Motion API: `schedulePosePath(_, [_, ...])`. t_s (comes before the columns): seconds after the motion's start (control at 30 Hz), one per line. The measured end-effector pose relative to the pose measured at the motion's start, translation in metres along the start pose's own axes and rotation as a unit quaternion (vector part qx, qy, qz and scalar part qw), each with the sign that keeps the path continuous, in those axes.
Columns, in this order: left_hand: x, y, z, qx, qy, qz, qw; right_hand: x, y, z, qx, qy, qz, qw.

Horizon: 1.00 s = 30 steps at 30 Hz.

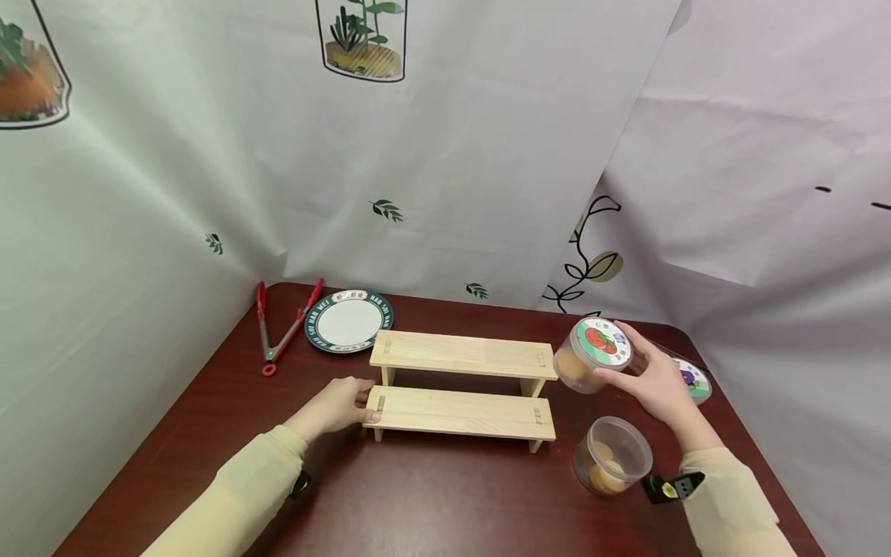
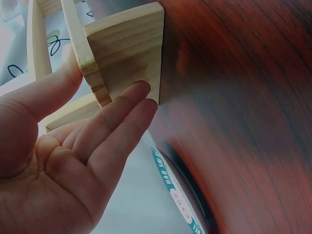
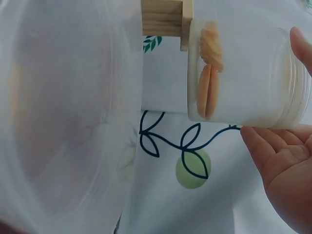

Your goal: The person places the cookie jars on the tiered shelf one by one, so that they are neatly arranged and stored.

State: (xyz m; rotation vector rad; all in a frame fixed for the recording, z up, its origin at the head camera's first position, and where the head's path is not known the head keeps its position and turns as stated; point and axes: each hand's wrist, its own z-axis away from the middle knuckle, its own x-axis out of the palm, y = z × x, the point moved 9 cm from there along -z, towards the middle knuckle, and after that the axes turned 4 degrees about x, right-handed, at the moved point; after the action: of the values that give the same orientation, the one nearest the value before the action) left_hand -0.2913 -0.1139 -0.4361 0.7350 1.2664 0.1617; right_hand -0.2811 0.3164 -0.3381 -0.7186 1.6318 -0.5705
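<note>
A two-tier wooden step shelf (image 1: 459, 411) stands on the table. My left hand (image 1: 336, 404) holds the left end of its lower step; in the left wrist view the thumb lies along the board and two fairly straight fingers (image 2: 129, 114) touch the side panel. To the shelf's right, my right hand (image 1: 660, 384) grips a clear jar (image 1: 578, 363) by its lidded end, tilted and raised beside the upper step. Its lid (image 1: 602, 343) has a red picture; light-brown cookies (image 3: 209, 73) show inside. Below it stands a lidless clear jar (image 1: 623, 445) with several cookies.
A green-rimmed plate (image 1: 381, 321) lies behind the shelf at left, beside spread red-handled tongs (image 1: 274, 352). Beyond my right hand is a round lid (image 1: 698, 381) with a purple picture, partly hidden. White patterned cloth (image 1: 445, 155) hangs along the back and sides.
</note>
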Motion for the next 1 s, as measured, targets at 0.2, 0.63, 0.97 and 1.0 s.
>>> schedulePosePath(0.2, [0.0, 0.0, 0.001, -0.004, 0.0, -0.003, 1.0, 0.004, -0.008, 0.0, -0.005, -0.003, -0.003, 1.0])
schedulePosePath(0.63, [0.0, 0.0, 0.002, -0.011, 0.0, -0.014, 0.9998, 0.014, -0.023, -0.002, -0.017, -0.007, -0.014, 0.9997])
schedulePosePath(0.97, [0.001, 0.0, 0.001, -0.012, -0.002, -0.024, 0.9996, 0.022, -0.038, -0.006, -0.025, -0.009, -0.018, 0.9995])
schedulePosePath(1.0, [0.001, 0.0, 0.001, -0.014, -0.002, -0.025, 0.9996, 0.024, -0.04, -0.007, -0.028, -0.011, -0.02, 0.9994])
